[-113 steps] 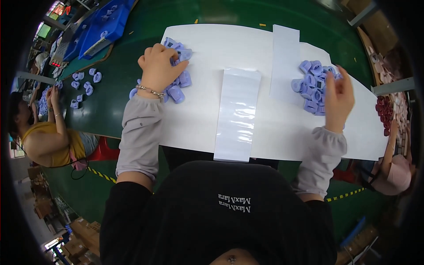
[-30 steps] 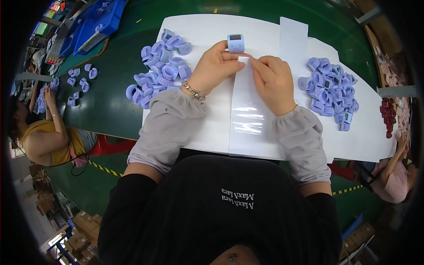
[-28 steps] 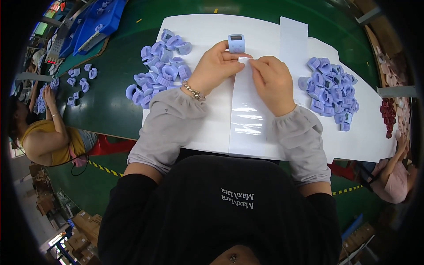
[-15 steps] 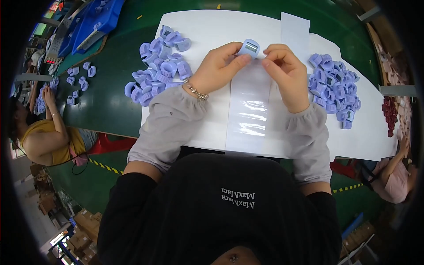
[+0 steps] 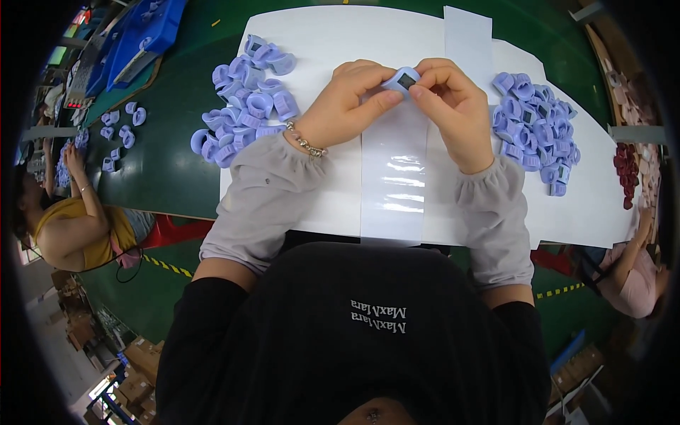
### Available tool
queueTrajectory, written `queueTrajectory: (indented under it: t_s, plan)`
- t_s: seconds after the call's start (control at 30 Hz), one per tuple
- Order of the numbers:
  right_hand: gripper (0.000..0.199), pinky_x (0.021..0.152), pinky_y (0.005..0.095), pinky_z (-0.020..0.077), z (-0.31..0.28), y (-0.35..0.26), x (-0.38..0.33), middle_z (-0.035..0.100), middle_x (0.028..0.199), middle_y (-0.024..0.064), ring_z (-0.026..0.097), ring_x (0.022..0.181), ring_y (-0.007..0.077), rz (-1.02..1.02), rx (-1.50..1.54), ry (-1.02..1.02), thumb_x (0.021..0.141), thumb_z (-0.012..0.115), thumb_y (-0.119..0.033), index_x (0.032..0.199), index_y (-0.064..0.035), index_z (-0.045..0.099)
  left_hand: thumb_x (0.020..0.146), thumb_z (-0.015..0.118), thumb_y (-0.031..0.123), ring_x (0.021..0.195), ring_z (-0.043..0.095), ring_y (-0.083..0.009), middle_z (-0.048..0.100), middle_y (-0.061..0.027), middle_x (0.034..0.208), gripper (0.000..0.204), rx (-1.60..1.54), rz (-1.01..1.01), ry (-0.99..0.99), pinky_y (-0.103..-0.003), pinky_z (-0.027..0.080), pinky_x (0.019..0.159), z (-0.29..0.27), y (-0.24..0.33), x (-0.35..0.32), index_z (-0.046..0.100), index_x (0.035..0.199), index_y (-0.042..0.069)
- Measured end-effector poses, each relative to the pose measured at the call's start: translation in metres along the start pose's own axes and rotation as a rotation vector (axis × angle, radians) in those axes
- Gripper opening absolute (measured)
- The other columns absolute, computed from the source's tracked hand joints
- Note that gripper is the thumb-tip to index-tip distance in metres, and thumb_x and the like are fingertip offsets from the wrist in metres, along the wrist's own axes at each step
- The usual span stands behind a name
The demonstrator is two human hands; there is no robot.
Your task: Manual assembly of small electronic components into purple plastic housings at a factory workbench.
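Above the white work surface, a lavender ring-shaped device with a small screen is held between my two hands, its screen tilted. My left hand pinches its left side between thumb and fingers. On the opposite side, the thumb and fingers of my right hand are closed on its edge. A heap of similar lavender devices lies to the left of my left forearm. Another heap of lavender devices lies to the right of my right hand. Fingers partly cover the held device.
A shiny clear-covered strip runs down the middle of the white paper. A pale sheet lies at the back. Blue trays stand far left, near a few loose lavender devices. Dark red pieces lie far right. Other people sit at both sides.
My right hand has moved left and taken hold of the device's right edge; before, it was apart from it. The device has turned, and its screen now slants.
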State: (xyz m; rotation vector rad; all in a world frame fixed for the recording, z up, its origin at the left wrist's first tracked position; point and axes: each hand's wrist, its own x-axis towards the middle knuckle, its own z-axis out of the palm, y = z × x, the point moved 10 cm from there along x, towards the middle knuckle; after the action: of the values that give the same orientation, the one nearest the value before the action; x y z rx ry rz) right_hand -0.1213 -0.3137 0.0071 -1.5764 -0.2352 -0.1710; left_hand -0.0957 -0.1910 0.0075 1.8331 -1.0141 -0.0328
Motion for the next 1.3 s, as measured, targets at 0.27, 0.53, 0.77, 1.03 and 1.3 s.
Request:
queueTrajectory:
  t_s: [0.27, 0.53, 0.77, 1.03, 1.3]
  plan:
    - [0.006, 0.078, 0.0215, 0.0406, 0.000, 0.001, -0.001, 0.055, 0.105, 0.0024, 0.050, 0.087, 0.0091, 0.002, 0.012, 0.016, 0.084, 0.063, 0.000, 0.088, 0.0009, 0.059, 0.089, 0.062, 0.015, 0.085, 0.051, -0.0176, 0.057, -0.0062, 0.096, 0.020, 0.019, 0.017, -0.002, -0.028, 0.042, 0.078, 0.001, 0.002, 0.000, 0.060, 0.104, 0.001]
    - [0.007, 0.079, 0.0232, 0.0418, 0.001, -0.007, -0.003, 0.054, 0.109, 0.0055, 0.051, 0.089, 0.0107, -0.101, -0.015, 0.054, 0.084, 0.063, 0.001, 0.089, 0.0018, 0.059, 0.089, 0.061, 0.014, 0.093, 0.054, -0.0193, 0.060, -0.0080, 0.100, 0.021, -0.008, -0.044, -0.022, -0.029, 0.042, 0.083, 0.003, -0.005, 0.000, 0.061, 0.104, 0.001]
    - [0.007, 0.079, 0.0236, 0.0418, 0.001, -0.007, -0.003, 0.054, 0.109, 0.0059, 0.051, 0.089, 0.0110, -0.103, -0.006, 0.061, 0.083, 0.063, 0.002, 0.089, 0.0021, 0.058, 0.085, 0.065, 0.020, 0.070, 0.051, -0.0189, 0.057, -0.0046, 0.073, 0.022, -0.051, 0.070, 0.105, -0.032, 0.039, 0.074, -0.004, 0.001, 0.002, 0.064, 0.101, 0.004]
    - [0.009, 0.080, 0.0244, 0.0422, 0.003, -0.010, -0.003, 0.054, 0.108, 0.0068, 0.051, 0.091, 0.0121, -0.153, -0.013, 0.076, 0.082, 0.063, 0.004, 0.089, 0.0023, 0.058, 0.085, 0.065, 0.019, 0.068, 0.052, -0.0198, 0.058, -0.0057, 0.073, 0.022, -0.051, 0.107, 0.116, -0.032, 0.040, 0.070, -0.006, 0.005, 0.002, 0.064, 0.100, 0.003]
    - [0.011, 0.076, 0.0218, 0.0421, 0.001, -0.005, -0.004, 0.056, 0.102, 0.0049, 0.052, 0.089, 0.0103, -0.146, -0.096, 0.103, 0.082, 0.063, 0.004, 0.092, 0.0013, 0.059, 0.087, 0.062, 0.012, 0.085, 0.053, -0.0167, 0.060, -0.0070, 0.102, 0.021, -0.071, -0.042, -0.003, -0.028, 0.042, 0.079, 0.000, -0.004, -0.001, 0.061, 0.105, 0.001]
